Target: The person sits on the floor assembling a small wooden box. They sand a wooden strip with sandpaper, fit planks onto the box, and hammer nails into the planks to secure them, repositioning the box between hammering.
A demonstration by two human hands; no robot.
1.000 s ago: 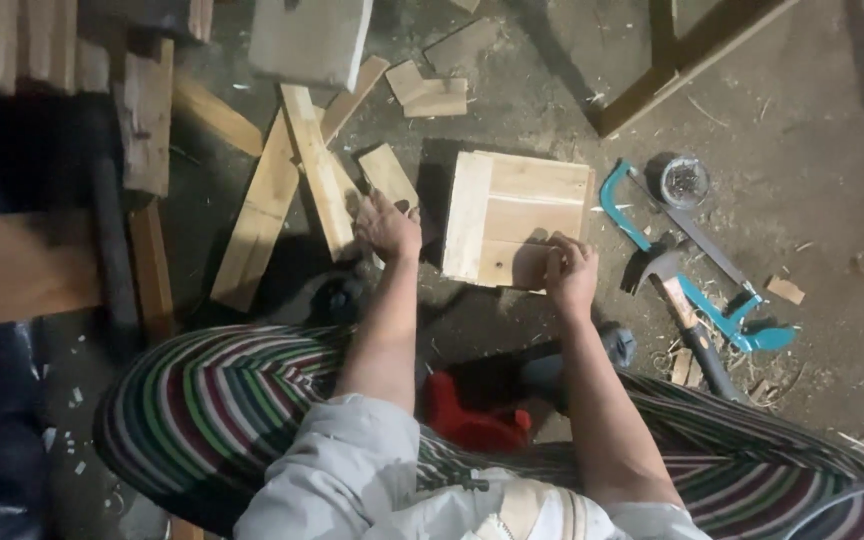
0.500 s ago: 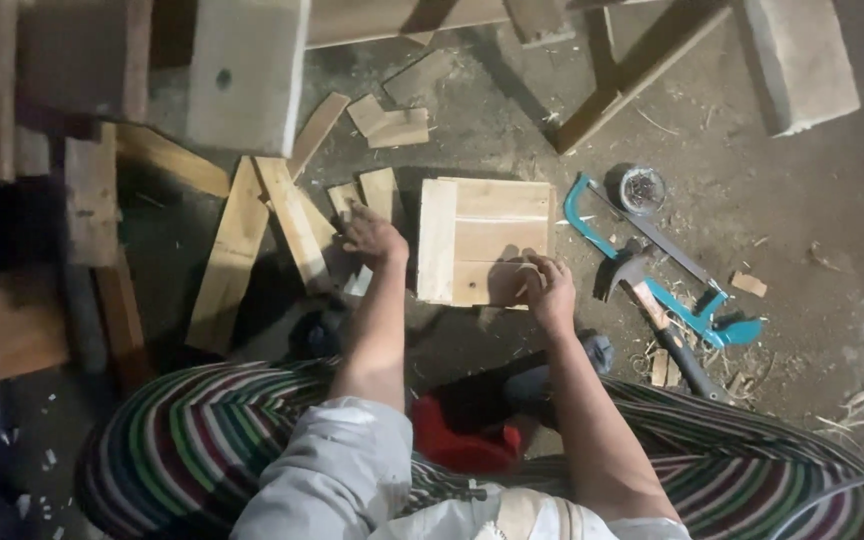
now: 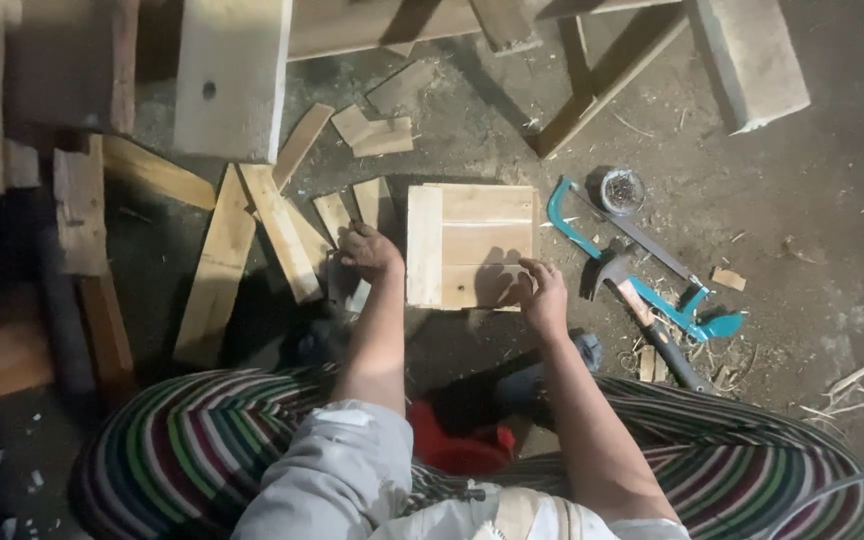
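A square panel of pale wooden boards (image 3: 472,243) lies flat on the dirt floor in front of me. My right hand (image 3: 542,293) rests on its near right corner, fingers curled on the edge. My left hand (image 3: 370,252) is just left of the panel, closed over the end of a short wooden slat (image 3: 335,213) among other loose slats. Whether it grips that slat firmly is hard to tell. My knees in striped cloth (image 3: 192,445) fill the bottom of the view.
A blue-framed hacksaw (image 3: 642,258) and a hammer (image 3: 637,305) lie right of the panel, beside a small round tin of nails (image 3: 622,190). Long planks (image 3: 217,265) and offcuts (image 3: 377,130) lie left and beyond. Thick timber blocks (image 3: 752,60) sit at the top.
The view has shifted, so the floor things sit lower in frame. My left hand has moved a little left onto the slats. My right hand stays on the panel's near corner.
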